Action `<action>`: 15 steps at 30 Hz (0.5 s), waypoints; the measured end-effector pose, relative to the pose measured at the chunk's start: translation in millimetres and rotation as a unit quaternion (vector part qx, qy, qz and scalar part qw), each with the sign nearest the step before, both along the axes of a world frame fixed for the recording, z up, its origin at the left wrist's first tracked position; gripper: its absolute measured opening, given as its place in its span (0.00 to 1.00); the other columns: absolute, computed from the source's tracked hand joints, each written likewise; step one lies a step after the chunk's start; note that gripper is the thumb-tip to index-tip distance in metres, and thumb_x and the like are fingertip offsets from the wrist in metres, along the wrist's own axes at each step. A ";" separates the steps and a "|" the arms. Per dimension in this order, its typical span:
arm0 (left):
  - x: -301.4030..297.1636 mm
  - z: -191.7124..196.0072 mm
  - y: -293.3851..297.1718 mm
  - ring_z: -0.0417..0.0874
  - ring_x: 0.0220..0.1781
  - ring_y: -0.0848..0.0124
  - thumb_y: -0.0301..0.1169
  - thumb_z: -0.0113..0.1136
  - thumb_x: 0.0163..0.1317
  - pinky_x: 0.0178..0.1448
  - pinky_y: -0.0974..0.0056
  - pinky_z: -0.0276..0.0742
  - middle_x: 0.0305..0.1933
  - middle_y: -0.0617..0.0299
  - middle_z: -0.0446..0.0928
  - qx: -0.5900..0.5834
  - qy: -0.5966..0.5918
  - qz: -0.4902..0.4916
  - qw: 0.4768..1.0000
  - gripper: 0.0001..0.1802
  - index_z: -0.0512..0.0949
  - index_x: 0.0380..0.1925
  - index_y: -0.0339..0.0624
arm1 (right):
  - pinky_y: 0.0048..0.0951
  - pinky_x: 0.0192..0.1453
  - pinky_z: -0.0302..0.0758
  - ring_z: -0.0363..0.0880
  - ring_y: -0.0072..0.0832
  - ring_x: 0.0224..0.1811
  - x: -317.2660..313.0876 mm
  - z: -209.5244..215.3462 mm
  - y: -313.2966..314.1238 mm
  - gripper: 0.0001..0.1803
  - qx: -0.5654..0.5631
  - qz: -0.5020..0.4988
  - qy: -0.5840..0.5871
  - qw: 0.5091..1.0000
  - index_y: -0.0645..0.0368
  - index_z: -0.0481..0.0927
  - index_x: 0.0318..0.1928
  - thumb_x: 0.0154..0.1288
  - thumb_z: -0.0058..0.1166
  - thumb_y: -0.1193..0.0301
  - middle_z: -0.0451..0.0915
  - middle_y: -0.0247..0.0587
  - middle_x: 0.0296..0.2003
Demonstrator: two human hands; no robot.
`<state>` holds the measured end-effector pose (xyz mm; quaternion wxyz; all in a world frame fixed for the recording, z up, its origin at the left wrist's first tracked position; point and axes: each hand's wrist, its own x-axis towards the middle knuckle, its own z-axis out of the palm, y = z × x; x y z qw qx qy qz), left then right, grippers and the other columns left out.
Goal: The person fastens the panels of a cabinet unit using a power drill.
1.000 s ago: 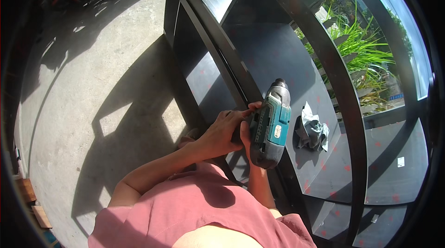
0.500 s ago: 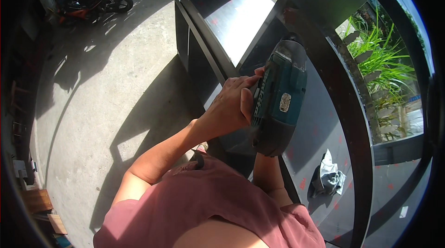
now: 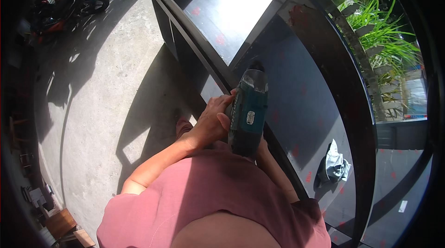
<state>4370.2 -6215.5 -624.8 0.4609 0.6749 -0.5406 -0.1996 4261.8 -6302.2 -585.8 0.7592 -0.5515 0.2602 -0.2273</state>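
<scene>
In front of my body is a teal and black power drill [image 3: 250,113], its dark nose pointing away from me and its thick rear end toward my shirt. My left hand [image 3: 209,122] is closed against the drill's left side, with its fingertips near the vent slots and its thumb on top. My right forearm [image 3: 277,169] reaches up under the drill's rear. The drill's body hides my right hand and its fingers. Beneath the drill's nose and to its right lies a dark panel [image 3: 296,95] with red marks, set in a dark frame [image 3: 340,67].
A crumpled pale cloth [image 3: 335,168] lies on the panel at right. A bright sunlit panel [image 3: 232,12] lies beyond. Motorcycles [image 3: 92,5] stand on the concrete floor [image 3: 102,95] at far left. Wooden pieces [image 3: 61,222] lie lower left; grass [image 3: 380,49] grows beyond the frame.
The drill and both arms have come down and left, closer to my body, and more of the panel shows. The whole view has also shifted a little. My left hand stays on the drill.
</scene>
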 end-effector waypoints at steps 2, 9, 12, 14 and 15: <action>-8.7 -22.2 12.0 0.71 0.51 0.48 0.33 0.50 0.59 0.57 0.52 0.67 0.51 0.45 0.71 0.060 0.007 0.001 0.998 0.26 0.66 0.57 0.33 | 0.25 0.36 0.71 0.72 0.20 0.32 -1.4 -25.1 9.6 0.16 -0.312 -0.016 0.039 0.949 0.60 0.72 0.35 0.52 0.65 0.67 0.73 0.32 0.29; -7.9 -43.5 9.9 0.78 0.37 0.46 0.26 0.64 0.45 0.40 0.54 0.75 0.34 0.41 0.76 0.110 0.228 0.007 0.968 0.22 0.70 0.41 0.31 | 0.26 0.48 0.72 0.72 0.24 0.43 7.2 -49.9 2.4 0.27 -0.095 0.006 0.125 0.988 0.60 0.68 0.53 0.56 0.62 0.64 0.72 0.37 0.43; -10.2 -58.7 13.2 0.82 0.40 0.60 0.24 0.60 0.46 0.45 0.60 0.75 0.35 0.52 0.79 0.181 0.165 0.038 0.969 0.25 0.71 0.49 0.41 | 0.27 0.47 0.72 0.73 0.23 0.41 8.5 -60.6 1.1 0.23 -0.071 -0.007 0.154 0.985 0.61 0.70 0.49 0.57 0.61 0.64 0.74 0.37 0.39; -15.1 -61.1 11.1 0.82 0.40 0.59 0.25 0.59 0.46 0.45 0.60 0.75 0.34 0.52 0.79 0.186 0.141 0.041 0.971 0.25 0.71 0.49 0.41 | 0.27 0.46 0.71 0.73 0.23 0.40 4.3 -71.4 2.6 0.21 -0.053 -0.024 0.155 0.986 0.61 0.71 0.47 0.57 0.61 0.64 0.74 0.36 0.38; -17.3 -61.8 10.0 0.82 0.40 0.58 0.25 0.59 0.46 0.45 0.59 0.75 0.34 0.52 0.79 0.188 0.119 0.049 0.974 0.26 0.71 0.49 0.42 | 0.27 0.46 0.71 0.73 0.23 0.39 2.2 -74.1 2.0 0.20 -0.044 -0.030 0.149 0.987 0.61 0.72 0.46 0.57 0.61 0.65 0.74 0.36 0.37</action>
